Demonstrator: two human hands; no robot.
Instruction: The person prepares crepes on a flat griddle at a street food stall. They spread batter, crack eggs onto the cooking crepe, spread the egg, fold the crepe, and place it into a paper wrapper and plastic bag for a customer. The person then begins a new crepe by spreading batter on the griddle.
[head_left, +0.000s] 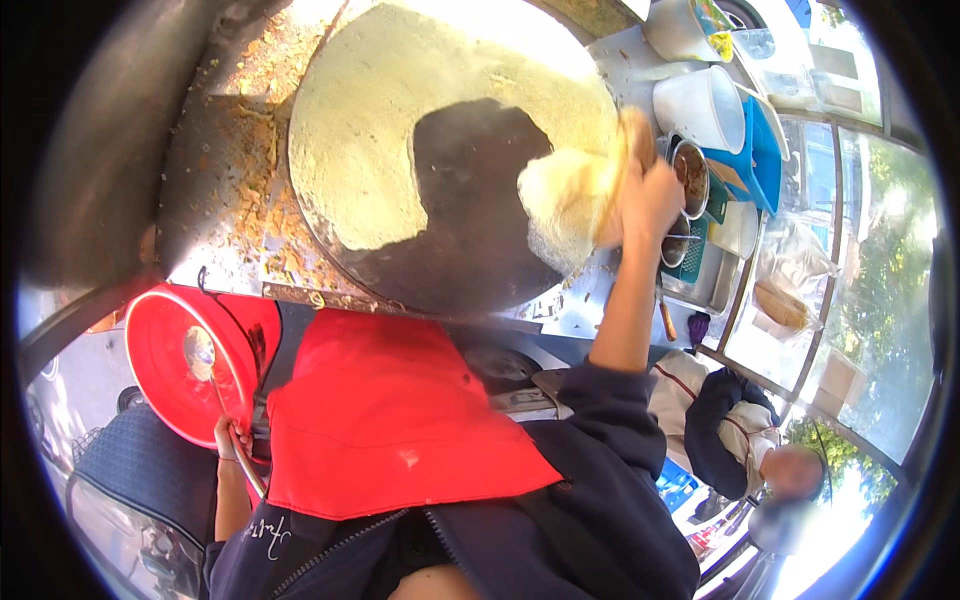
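Note:
Batter or thin dough (360, 150) coats much of a large round griddle (465, 270), leaving a dark bare patch from the middle to the near edge. My right hand (651, 206) is at the griddle's right edge, closed around a pale, floppy mass of dough (562, 195); motion blur hides its exact grip. A brown thing, perhaps a wooden tool, shows above the knuckles. At lower left, my left hand (231, 439) grips the handle of a metal ladle (238, 450). The ladle's bowl lies inside a red plastic bucket (176, 307).
Crumbs (274, 217) litter the metal worktop left of the griddle. Right of it stand a white tub (694, 105), a blue bin (765, 161), metal bowls (694, 169) and a metal tray (716, 289). Another person (727, 427) is at the lower right, beyond the stall's frame.

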